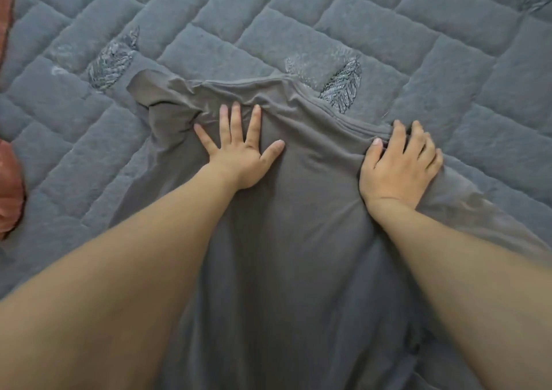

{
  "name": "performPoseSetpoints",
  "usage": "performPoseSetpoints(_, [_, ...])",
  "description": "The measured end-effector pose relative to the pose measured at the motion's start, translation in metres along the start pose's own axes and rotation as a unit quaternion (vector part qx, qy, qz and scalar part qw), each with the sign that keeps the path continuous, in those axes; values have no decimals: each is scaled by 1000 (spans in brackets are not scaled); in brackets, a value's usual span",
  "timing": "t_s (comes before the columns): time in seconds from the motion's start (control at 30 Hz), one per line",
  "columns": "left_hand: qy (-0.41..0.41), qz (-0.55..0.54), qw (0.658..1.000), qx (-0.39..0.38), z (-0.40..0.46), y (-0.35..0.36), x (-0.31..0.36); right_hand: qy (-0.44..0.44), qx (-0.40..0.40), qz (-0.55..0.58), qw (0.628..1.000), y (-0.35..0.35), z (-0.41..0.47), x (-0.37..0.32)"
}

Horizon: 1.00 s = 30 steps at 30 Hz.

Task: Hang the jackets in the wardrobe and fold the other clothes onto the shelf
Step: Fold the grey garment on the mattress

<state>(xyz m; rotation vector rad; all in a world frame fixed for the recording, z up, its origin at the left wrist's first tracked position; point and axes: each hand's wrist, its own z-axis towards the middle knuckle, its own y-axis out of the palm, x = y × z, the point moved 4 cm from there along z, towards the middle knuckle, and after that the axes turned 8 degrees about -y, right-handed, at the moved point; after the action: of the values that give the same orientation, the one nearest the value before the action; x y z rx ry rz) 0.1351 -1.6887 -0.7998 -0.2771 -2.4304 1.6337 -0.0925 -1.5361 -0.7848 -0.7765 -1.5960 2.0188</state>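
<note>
Shirt (298, 225) front and centre, a grey one, spread across the quilted grey bedspread (328, 16), which gives it a broad flat base for folding. Left hand (239, 156) lies flat on the cloth near the top, fingers straight and fanned, apparently pinning the fabric so it cannot slide. Right hand (400, 165) sits at the shirt's far right edge, fingers curled and thumb tucked against a gathered ridge of cloth, pinching it, most likely to pull that side taut or bring it over. One sleeve (155, 97) lies rumpled at upper left, not yet smoothed. Something reddish (10, 186) shows at the left edge; what it is, I cannot tell. No wardrobe or shelf in view, so folding looks barely begun.
</note>
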Motion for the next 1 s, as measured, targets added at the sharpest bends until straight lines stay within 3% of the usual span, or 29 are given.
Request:
performPoseSetpoints(0.1, [50, 1, 997, 56, 26, -11, 15, -5, 35, -11, 999, 3, -1, -3])
performPoseSetpoints(0.37, [72, -49, 993, 78, 59, -30, 48, -6, 21, -30, 999, 8, 0, 1])
performPoseSetpoints(0.67, [27, -115, 992, 34, 75, -47, 59, -1, 41, -15, 999, 5, 0, 0])
performPoseSetpoints(0.77, [21, -30, 998, 53, 64, -61, 70, 25, 58, 25, 998, -2, -2, 2])
performPoseSetpoints(0.83, [41, 65, 986, 145, 39, -72, 78, 26, 54, 59, 996, -13, -3, 3])
performPoseSetpoints(0.9, [65, 82, 969, 225, 13, -84, 84, -18, 5, 95, 995, -24, 3, 5])
performPoseSetpoints(1.0, [67, -42, 976, 202, -3, -99, 82, -132, -44, 125, 982, -48, 26, 12])
